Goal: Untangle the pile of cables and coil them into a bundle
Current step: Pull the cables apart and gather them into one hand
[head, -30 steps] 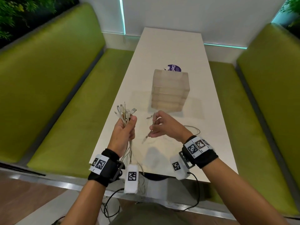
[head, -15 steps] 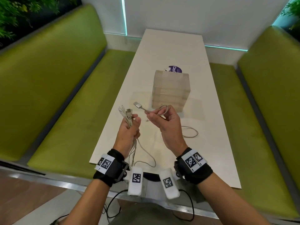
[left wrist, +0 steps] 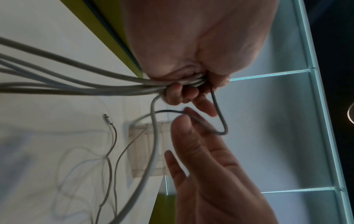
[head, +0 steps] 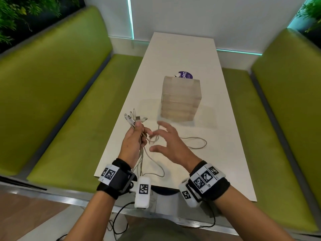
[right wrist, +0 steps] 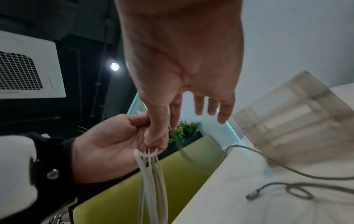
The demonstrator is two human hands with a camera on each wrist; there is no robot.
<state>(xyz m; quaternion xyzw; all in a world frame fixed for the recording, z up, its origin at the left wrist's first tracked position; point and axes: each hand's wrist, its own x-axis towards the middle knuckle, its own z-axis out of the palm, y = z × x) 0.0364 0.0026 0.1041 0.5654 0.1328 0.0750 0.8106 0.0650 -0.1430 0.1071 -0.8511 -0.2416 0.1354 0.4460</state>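
Note:
My left hand (head: 134, 141) grips a bunch of white cables (head: 141, 160) in its fist above the near left part of the white table (head: 182, 49). Their plugs (head: 134, 117) fan out above the thumb, and the strands hang down towards the table edge. A small grey cable loop (left wrist: 220, 121) pokes out of the fist on the right. My right hand (head: 166, 141) hovers just beside it, fingers spread and straight, holding nothing. In the right wrist view its fingers (right wrist: 210, 106) are plainly apart. One grey cable (head: 199, 142) trails over the table to the right, and its plug (right wrist: 252, 195) lies flat.
A translucent stacked box (head: 180, 100) stands mid-table just beyond my hands, with a purple round sticker (head: 185, 75) behind it. Green benches (head: 69, 101) (head: 281, 119) run along both long sides of the table.
My right hand brought a cable end with a USB plug over to the left fist and let it go. That plug now sits with the others, and the right hand has opened.

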